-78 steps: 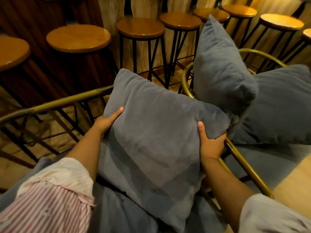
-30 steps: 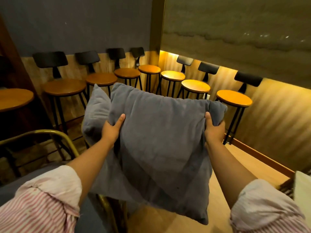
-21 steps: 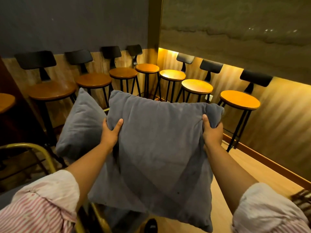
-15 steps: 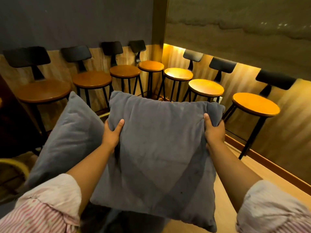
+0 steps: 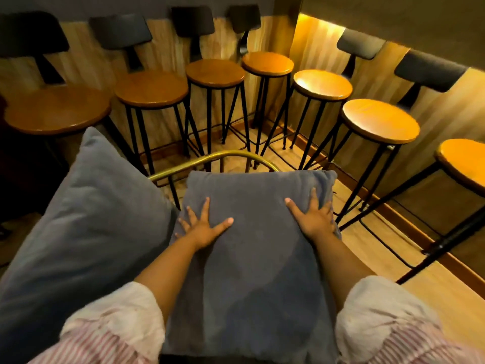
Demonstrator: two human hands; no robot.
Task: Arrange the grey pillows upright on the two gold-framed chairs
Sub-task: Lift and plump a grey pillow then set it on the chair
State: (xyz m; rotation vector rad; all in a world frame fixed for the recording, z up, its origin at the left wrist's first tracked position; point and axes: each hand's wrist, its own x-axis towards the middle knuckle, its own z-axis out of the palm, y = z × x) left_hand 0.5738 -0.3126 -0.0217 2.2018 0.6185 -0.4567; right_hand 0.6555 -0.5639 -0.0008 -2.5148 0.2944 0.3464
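At the centre of the view, a grey pillow (image 5: 252,258) stands against the curved gold frame (image 5: 210,160) of a chair, its top edge just below the rail and its face tilted towards the camera. Both hands lie flat on that face with fingers spread wide; neither is closed round anything. The left hand (image 5: 202,224) presses the pillow's upper left part, its thumb pointing towards 3 o'clock. The right hand (image 5: 312,216) presses the upper right part, its fingers reaching to the pillow's right edge. Bare forearms run back from them to rolled, pink-striped sleeves (image 5: 110,329) at 7 and 5 o'clock.

At 9 o'clock from this pillow a second grey pillow (image 5: 84,224) stands on one corner, its peak pointing towards 12 o'clock, its right edge touching the first pillow's left side. The gold rail shows between their tops.

Beyond the rail, from 10 o'clock round to 3 o'clock, a row of bar stools (image 5: 216,73) with round wooden seats, thin black legs and dark backrests lines two walls that meet in a corner at 12 o'clock. A warm strip of light (image 5: 321,23) glows under the ledge at 1 o'clock. The wooden floor (image 5: 443,298) shows at 4 o'clock.
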